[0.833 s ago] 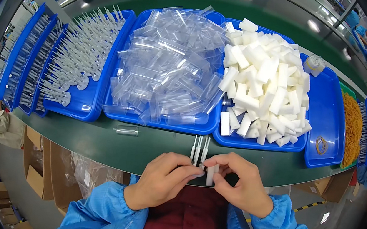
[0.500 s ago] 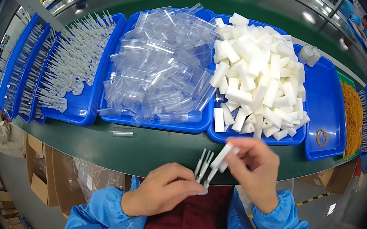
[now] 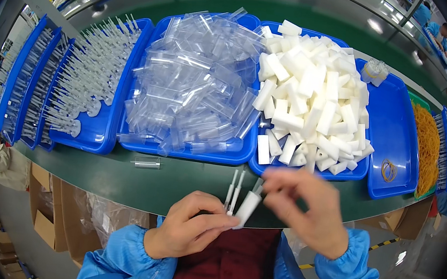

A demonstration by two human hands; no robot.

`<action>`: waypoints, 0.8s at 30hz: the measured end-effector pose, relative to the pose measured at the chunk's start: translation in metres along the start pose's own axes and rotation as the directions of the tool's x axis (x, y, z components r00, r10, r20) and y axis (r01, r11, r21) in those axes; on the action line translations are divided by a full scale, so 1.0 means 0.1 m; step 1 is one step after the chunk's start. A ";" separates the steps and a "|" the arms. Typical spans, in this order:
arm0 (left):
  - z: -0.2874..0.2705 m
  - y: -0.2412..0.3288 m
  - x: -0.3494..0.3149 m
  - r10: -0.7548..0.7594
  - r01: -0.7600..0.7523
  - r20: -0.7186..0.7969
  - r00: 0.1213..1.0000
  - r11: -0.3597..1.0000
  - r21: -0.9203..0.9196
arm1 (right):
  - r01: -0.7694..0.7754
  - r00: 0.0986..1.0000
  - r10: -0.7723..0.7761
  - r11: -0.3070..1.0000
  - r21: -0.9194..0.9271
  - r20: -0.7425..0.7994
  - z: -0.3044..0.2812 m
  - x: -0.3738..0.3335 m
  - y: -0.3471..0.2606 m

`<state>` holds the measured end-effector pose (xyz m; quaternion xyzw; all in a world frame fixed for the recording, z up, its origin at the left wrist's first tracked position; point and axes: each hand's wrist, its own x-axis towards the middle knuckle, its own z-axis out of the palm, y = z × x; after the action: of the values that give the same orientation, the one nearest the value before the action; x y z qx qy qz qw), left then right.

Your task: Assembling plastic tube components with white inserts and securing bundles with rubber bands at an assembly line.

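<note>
My left hand (image 3: 190, 225) is closed on a small part with several thin white upright rods (image 3: 234, 191), pinched near their base. A white foam block (image 3: 248, 209) sits over one of the rods, its lower end by my left fingertips, and a greyish tip sticks out of its top. My right hand (image 3: 307, 211), somewhat blurred, is just right of that block. Its thumb and fingers are apart, with nothing visible between them. The base of the rod part is mostly hidden by my left fingers.
Ahead stand blue trays of clear plastic sleeves (image 3: 190, 91) and white foam blocks (image 3: 310, 89). White rod parts (image 3: 95, 68) fill a left tray; a right tray (image 3: 398, 122) holds rubber bands (image 3: 389, 170). One clear sleeve (image 3: 146, 162) lies on the green table (image 3: 185, 182).
The foam block has moved lower, down along the rod beside my left fingers. My right hand has let go of it and come slightly away. The rods have shifted a little left.
</note>
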<state>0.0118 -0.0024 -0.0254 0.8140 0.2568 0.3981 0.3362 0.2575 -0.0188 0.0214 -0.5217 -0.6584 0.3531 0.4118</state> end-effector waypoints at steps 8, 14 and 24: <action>0.03 -0.04 -0.02 0.034 -0.035 0.011 0.999 0.992 0.123 | 0.328 0.848 -0.524 0.401 -0.855 0.080 -0.14 0.68 0.06; -0.02 -0.05 0.03 0.028 -0.029 0.010 1.000 0.990 0.136 | 0.072 0.987 -0.088 0.990 -0.121 -0.135 0.07 0.38 -0.12; -0.09 0.15 0.09 0.125 -0.190 0.281 0.951 0.957 0.217 | -0.232 0.946 0.286 0.924 0.303 -0.150 0.24 0.03 0.04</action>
<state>0.0118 -0.0027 -0.0055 0.9126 0.1897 0.2775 0.2328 0.2367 -0.0161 0.0084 -0.5720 -0.4839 0.4427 0.4926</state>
